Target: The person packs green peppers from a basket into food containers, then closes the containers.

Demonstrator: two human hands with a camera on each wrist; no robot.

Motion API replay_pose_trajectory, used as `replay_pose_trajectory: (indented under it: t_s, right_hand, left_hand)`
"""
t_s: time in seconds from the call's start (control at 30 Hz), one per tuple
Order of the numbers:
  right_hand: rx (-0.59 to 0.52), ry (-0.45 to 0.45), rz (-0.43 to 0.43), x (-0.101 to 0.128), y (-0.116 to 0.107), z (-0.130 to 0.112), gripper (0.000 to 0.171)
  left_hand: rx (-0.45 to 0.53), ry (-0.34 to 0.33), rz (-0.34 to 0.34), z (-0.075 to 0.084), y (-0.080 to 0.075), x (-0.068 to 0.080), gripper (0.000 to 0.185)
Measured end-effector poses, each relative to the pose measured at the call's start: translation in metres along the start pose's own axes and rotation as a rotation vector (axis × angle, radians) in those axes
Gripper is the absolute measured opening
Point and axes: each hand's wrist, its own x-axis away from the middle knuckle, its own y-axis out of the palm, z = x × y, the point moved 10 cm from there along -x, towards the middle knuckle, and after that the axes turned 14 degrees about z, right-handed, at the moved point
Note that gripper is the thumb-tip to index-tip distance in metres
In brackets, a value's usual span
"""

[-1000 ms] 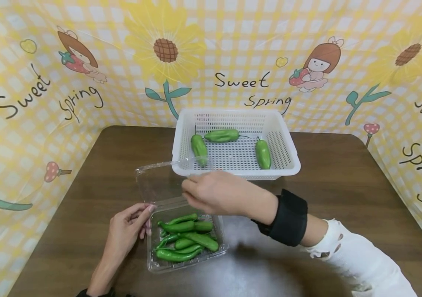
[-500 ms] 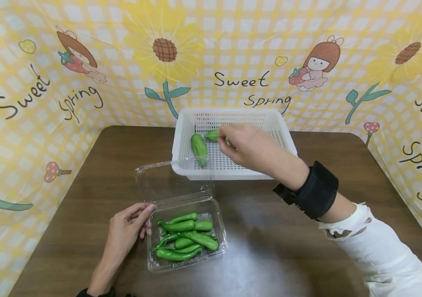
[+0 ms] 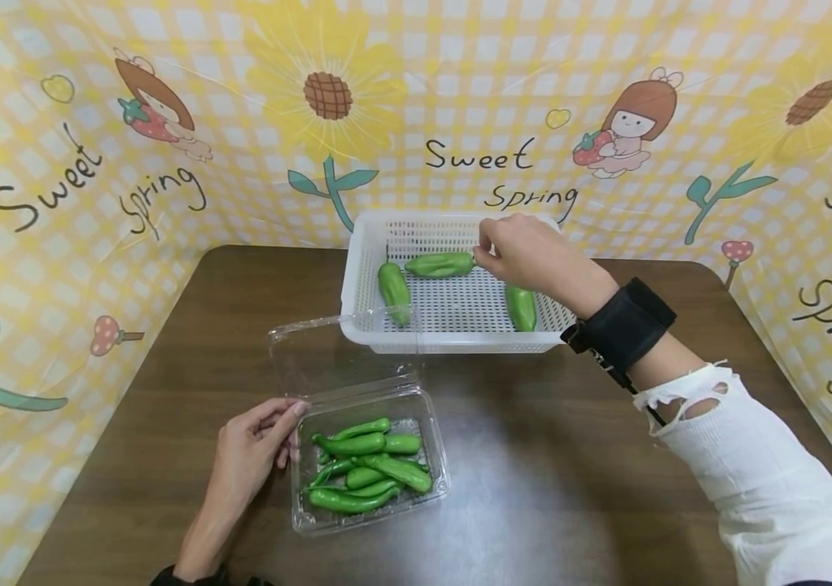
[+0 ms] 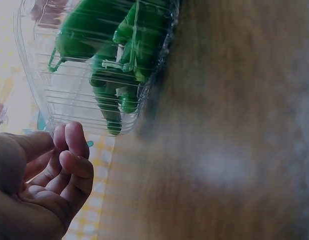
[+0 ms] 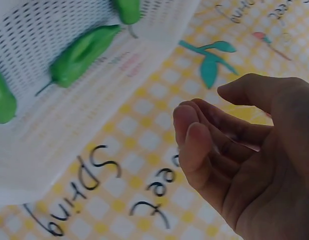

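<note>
My left hand [image 3: 255,443] pinches the left rim of a clear plastic clamshell container [image 3: 368,525], near its hinge. Its lid [image 3: 335,358] is raised and leans back. Several green peppers [image 3: 350,500] lie inside, and the left wrist view shows them through the ribbed wall. Over the back right of a white perforated basket [image 3: 453,338] hovers my right hand [image 3: 526,252], holding nothing. In the right wrist view its thumb and loosely bent fingers [image 5: 194,142] are apart. Three green peppers rest in the basket: a left one [image 3: 394,293], a back one [image 3: 440,264] and a right one [image 3: 521,308], partly hidden by the hand.
The brown wooden table [image 3: 570,456] carries both containers, the basket standing at the back edge. A yellow checked cloth [image 3: 460,98] with flowers and lettering hangs behind and at both sides. The clamshell lid reaches in front of the basket's left corner.
My right hand has moved from above the clamshell's lid to the back right of the basket. My left hand and the peppers have stayed where they were.
</note>
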Motion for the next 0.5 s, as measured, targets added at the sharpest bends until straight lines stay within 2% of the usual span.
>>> replay_pose_trajectory:
  t_s: [0.2, 0.5]
  right_hand:
    - [0.032, 0.092, -0.105, -0.006, 0.025, 0.029, 0.022]
    - [0.005, 0.386, -0.405, 0.003, 0.071, 0.076, 0.024]
  left_hand:
    - [0.011, 0.009, 0.002, 0.001, 0.0, -0.001, 0.02]
    - [0.007, 0.016, 0.004, 0.001, -0.001, -0.001, 0.019]
